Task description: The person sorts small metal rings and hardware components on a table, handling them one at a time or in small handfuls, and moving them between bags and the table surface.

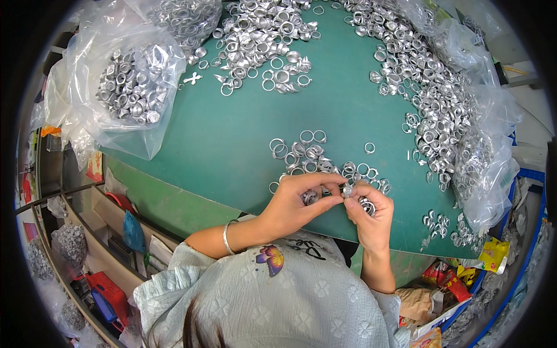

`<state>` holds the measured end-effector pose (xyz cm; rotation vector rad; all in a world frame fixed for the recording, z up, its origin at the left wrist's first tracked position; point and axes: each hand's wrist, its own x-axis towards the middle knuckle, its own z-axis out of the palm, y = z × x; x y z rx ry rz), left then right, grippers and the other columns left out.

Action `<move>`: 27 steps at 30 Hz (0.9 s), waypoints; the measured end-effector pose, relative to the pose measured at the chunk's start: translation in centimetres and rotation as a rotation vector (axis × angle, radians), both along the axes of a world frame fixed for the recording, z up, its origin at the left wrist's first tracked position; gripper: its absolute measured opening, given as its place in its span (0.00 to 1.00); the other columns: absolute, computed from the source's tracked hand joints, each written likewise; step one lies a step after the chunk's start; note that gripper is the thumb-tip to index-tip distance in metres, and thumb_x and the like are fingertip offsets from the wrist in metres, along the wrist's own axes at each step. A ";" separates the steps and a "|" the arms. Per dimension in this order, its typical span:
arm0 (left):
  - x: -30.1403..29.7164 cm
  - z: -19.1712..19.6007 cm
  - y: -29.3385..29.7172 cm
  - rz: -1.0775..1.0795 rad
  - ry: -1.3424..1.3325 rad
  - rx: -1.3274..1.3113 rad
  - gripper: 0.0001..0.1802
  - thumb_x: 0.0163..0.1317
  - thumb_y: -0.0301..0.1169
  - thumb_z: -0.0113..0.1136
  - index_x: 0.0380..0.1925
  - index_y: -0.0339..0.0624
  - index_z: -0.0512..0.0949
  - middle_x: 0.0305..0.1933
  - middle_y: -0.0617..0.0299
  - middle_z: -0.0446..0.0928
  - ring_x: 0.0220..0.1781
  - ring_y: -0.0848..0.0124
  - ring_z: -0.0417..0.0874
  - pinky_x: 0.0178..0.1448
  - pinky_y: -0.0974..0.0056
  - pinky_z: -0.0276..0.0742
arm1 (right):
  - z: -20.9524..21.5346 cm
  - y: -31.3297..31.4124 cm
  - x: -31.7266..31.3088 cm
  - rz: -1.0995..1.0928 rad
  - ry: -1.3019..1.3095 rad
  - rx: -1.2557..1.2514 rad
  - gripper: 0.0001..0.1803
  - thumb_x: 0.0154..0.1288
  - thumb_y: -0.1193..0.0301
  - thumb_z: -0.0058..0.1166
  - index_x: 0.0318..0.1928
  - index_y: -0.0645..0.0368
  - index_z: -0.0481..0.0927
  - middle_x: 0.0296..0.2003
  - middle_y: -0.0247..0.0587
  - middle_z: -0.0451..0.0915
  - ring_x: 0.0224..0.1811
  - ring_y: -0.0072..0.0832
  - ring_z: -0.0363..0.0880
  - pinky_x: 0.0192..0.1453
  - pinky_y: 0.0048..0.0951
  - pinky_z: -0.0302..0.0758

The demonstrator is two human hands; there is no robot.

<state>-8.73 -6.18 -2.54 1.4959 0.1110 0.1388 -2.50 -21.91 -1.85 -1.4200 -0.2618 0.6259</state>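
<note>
Head view: Shiny silver-coloured metal rings, from thin round bands to broad-topped shapes, lie in loose heaps (261, 42) on a flat green tabletop (232, 136). Thumb and forefinger of the left hand (293, 203) and of the right hand (374, 214) meet in narrow pinches on one small ring (347, 190), with more rings (310, 198) tucked in each palm. A loose cluster (314, 152) lies just beyond the grip; a crinkled clear plastic bag (165, 119) sits farther out to the left, a long heap (444, 110) to the right. Bare green surface opens beyond the cluster; the near table edge runs close to the hands.
</note>
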 end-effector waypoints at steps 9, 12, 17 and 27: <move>-0.2 -0.2 0.0 -0.012 0.078 -0.191 0.13 0.53 0.23 0.60 0.40 0.35 0.74 0.31 0.61 0.77 0.19 0.85 0.66 0.21 0.78 0.60 | 0.8 0.4 0.3 0.131 -0.441 -0.148 0.08 0.50 0.84 0.57 0.33 0.66 0.78 0.24 0.34 0.75 0.26 0.18 0.70 0.30 0.19 0.65; 0.2 -0.2 0.7 -0.005 0.179 -0.508 0.09 0.57 0.25 0.52 0.39 0.36 0.71 0.30 0.57 0.75 0.15 0.84 0.62 0.17 0.78 0.55 | 0.5 -0.1 1.8 -0.119 -0.322 -0.221 0.09 0.51 0.83 0.56 0.35 0.66 0.79 0.22 0.34 0.74 0.24 0.18 0.68 0.28 0.20 0.65; 0.2 -0.2 1.3 -0.005 0.161 -0.755 0.06 0.60 0.28 0.48 0.33 0.37 0.69 0.28 0.56 0.71 0.14 0.82 0.61 0.16 0.78 0.53 | -0.5 -0.5 6.7 -0.037 -0.764 -0.819 0.11 0.50 0.80 0.57 0.37 0.61 0.79 0.20 0.41 0.70 0.20 0.26 0.68 0.26 0.28 0.65; 0.2 -0.6 0.6 0.007 0.166 -0.273 0.13 0.56 0.24 0.56 0.43 0.37 0.75 0.23 0.68 0.68 0.21 0.82 0.65 0.23 0.77 0.60 | -0.7 -0.3 3.7 -0.037 -0.107 -0.168 0.03 0.52 0.81 0.57 0.30 0.64 0.79 0.22 0.28 0.70 0.23 0.13 0.64 0.24 0.17 0.59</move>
